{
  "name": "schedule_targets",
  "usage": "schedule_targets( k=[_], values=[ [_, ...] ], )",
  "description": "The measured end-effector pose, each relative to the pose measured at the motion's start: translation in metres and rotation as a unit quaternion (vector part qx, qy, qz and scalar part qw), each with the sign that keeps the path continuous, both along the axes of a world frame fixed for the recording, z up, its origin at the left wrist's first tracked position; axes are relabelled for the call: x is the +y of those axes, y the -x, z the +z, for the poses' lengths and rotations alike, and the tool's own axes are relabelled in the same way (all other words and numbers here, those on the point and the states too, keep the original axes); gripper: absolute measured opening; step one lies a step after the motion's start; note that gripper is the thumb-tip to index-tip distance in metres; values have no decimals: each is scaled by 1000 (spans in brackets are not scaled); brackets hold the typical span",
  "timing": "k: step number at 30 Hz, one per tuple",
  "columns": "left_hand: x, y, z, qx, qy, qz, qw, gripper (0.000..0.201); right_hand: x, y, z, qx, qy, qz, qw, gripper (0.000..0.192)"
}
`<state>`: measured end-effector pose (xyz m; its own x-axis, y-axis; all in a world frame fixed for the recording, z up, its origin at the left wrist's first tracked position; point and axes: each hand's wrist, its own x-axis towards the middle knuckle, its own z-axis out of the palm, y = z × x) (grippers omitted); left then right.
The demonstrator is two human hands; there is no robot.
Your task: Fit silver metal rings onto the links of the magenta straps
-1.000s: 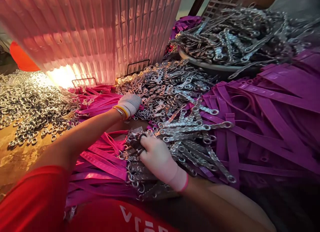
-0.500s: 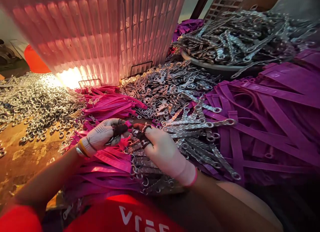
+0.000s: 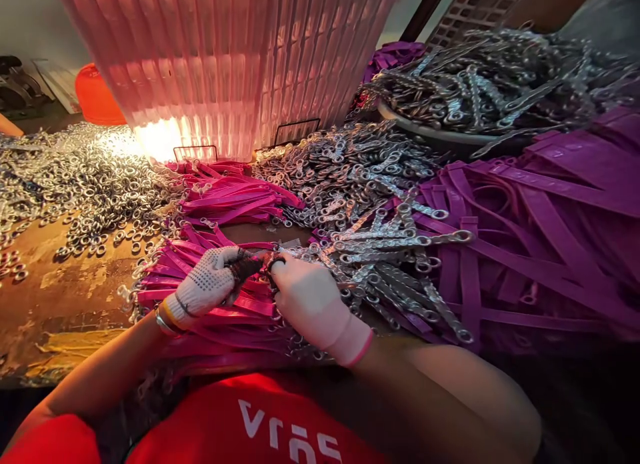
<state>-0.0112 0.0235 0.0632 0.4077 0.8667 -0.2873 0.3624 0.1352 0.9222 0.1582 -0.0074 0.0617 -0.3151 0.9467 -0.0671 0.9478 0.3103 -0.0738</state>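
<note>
My left hand (image 3: 207, 281), in a white dotted glove with dark finger coverings, is closed in a pinch over the magenta straps. A small end of a magenta strap (image 3: 262, 255) shows at its fingertips. Close against it, my right hand (image 3: 310, 301), in a white glove with a pink cuff, is closed too; its fingers hide most of what is in them. Beneath both hands lies a pile of magenta straps (image 3: 215, 331) with metal rings at their ends. Twisted silver metal links (image 3: 380, 247) with ringed ends lie just right of my right hand.
A basin (image 3: 400, 121) heaped with metal links stands at the back right. Purple straps (image 3: 540, 251) cover the right side. Small metal rings (image 3: 100, 204) spread across the left of the worn table (image 3: 65, 284). Tall ribbed translucent panels (image 3: 200, 71) rise behind, near an orange object (image 3: 99, 94).
The view has shifted, so the surroundings sit a little further right. Both hands stay closed and close together; the right has turned and moved slightly left, and less magenta shows between the fingertips.
</note>
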Motion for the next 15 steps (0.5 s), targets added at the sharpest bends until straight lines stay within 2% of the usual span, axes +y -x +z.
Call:
schedule_targets(
  k=[2,4,8,10,15],
  values=[
    [-1,2,-2,45,-45,-35,997,35,-1,2,-4,-5,12,17,1000,27],
    [0,4,-5,49,-43,-57,996,34,-1,4,-6,5,12,19,1000,26],
    [2,9,-15,-74,91,-27,993,38,1,4,-4,35,2,3,999,24],
    [1,10,-19,-92,106,-19,990,38,2,5,-3,45,10,10,999,25],
    [0,10,-26,-1,4,-89,996,32,3,10,-8,39,12,-5,999,28]
  ],
)
